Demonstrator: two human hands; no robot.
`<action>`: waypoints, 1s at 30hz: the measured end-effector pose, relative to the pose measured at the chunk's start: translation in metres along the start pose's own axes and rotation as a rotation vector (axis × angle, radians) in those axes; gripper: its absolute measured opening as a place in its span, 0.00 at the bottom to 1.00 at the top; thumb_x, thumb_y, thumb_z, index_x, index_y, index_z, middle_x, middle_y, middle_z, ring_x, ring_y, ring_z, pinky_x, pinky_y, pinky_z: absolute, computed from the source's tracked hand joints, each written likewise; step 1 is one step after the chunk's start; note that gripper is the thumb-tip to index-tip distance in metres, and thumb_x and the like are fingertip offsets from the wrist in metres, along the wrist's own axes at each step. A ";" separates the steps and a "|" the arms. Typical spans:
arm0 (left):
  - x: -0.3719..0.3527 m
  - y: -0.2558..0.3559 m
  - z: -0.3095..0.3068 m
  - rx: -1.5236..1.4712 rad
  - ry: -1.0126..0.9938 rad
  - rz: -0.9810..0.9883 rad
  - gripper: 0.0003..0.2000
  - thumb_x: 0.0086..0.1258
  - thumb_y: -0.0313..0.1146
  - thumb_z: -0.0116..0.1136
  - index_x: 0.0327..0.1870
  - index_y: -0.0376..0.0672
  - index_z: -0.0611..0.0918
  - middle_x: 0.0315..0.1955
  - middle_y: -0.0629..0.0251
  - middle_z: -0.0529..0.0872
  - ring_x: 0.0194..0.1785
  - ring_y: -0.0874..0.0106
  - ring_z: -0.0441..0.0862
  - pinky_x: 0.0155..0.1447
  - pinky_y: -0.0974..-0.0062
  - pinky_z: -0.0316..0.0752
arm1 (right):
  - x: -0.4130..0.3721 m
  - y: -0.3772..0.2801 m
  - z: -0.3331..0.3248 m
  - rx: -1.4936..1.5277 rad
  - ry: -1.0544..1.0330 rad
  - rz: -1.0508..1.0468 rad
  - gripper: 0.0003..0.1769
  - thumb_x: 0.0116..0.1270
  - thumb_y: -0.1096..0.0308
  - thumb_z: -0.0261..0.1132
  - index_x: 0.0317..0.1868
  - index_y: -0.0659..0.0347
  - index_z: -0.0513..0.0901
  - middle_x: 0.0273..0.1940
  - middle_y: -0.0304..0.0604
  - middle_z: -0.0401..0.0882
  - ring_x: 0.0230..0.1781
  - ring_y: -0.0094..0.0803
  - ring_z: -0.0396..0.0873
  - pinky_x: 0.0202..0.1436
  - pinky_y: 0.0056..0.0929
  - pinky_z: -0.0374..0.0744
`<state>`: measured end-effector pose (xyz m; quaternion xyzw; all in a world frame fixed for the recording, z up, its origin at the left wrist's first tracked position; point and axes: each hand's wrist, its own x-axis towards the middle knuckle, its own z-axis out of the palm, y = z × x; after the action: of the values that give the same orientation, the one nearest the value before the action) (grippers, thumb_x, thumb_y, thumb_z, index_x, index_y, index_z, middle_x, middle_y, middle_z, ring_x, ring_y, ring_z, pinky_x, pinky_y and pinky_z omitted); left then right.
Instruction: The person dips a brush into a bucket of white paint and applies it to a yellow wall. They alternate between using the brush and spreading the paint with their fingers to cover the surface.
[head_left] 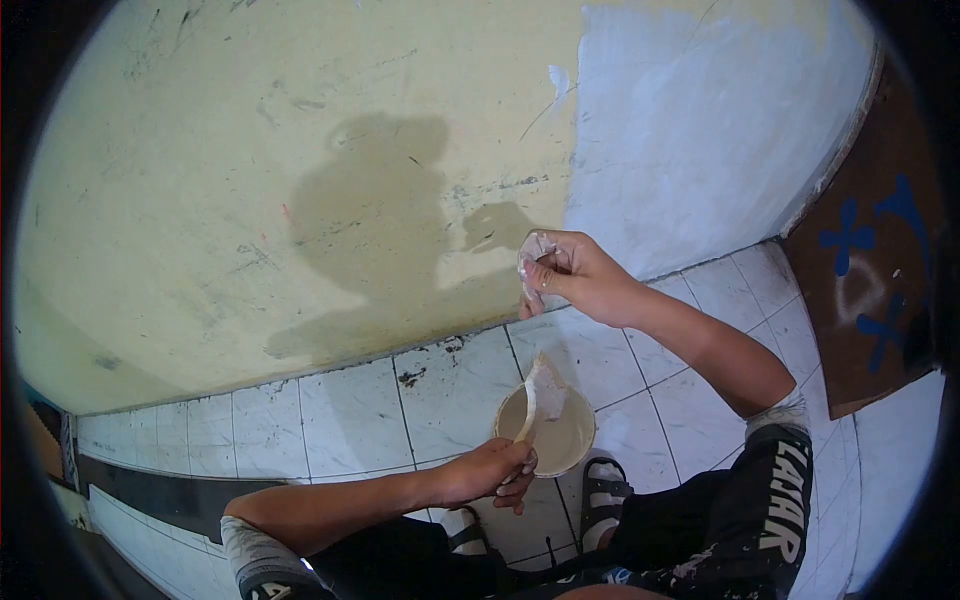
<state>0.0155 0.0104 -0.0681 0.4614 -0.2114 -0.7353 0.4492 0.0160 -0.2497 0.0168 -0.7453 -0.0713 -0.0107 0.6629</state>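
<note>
My left hand (pixel 490 472) is closed around the handle of a paint-smeared brush (pixel 545 390), whose pale head is over the far rim of a round bucket (pixel 503 415). Pale, whitish liquid shows inside the bucket, which stands on the tiles between my feet and the wall. Farther forward, my right hand (pixel 560 268) is raised near the wall, with fingers curled and smeared with white. Whether a thin white piece lies in those fingers or only paint coats them, I cannot make out.
The wall ahead is yellow and scuffed (pixel 200 180) on the left, coated white (pixel 700 130) on the right. A brown board (pixel 870 290) with blue marks stands at the right. Dark specks dot the tiled floor (pixel 350 410). My sandalled feet (pixel 603 495) are near the bucket.
</note>
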 end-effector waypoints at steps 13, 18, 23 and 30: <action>0.001 -0.001 0.001 -0.004 0.017 0.005 0.17 0.81 0.44 0.37 0.30 0.45 0.68 0.18 0.67 0.67 0.20 0.71 0.68 0.46 0.59 0.81 | 0.000 -0.004 0.007 -0.105 0.106 0.183 0.18 0.87 0.60 0.50 0.38 0.61 0.73 0.22 0.34 0.71 0.22 0.22 0.73 0.35 0.29 0.80; -0.002 0.004 0.002 0.009 0.011 0.014 0.17 0.80 0.43 0.38 0.30 0.45 0.68 0.18 0.67 0.68 0.21 0.70 0.68 0.47 0.59 0.81 | 0.005 0.008 0.004 -0.076 0.149 -0.091 0.21 0.86 0.57 0.52 0.35 0.62 0.75 0.24 0.36 0.76 0.25 0.25 0.77 0.38 0.30 0.81; 0.001 -0.002 -0.002 -0.015 0.009 0.032 0.15 0.79 0.42 0.39 0.31 0.44 0.69 0.18 0.66 0.68 0.21 0.70 0.69 0.47 0.59 0.81 | -0.005 -0.002 0.000 -0.175 0.042 0.091 0.20 0.86 0.59 0.53 0.35 0.63 0.75 0.27 0.39 0.79 0.29 0.26 0.81 0.39 0.30 0.82; 0.002 -0.006 -0.003 -0.085 0.018 0.047 0.13 0.80 0.40 0.39 0.35 0.44 0.69 0.19 0.65 0.70 0.21 0.70 0.70 0.45 0.60 0.81 | -0.047 -0.030 0.001 -0.736 -0.239 0.270 0.23 0.83 0.54 0.58 0.36 0.69 0.77 0.23 0.43 0.80 0.26 0.30 0.81 0.34 0.38 0.78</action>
<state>0.0149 0.0122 -0.0742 0.4432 -0.1868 -0.7287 0.4875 -0.0339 -0.2500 0.0412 -0.9313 -0.0406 0.1383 0.3344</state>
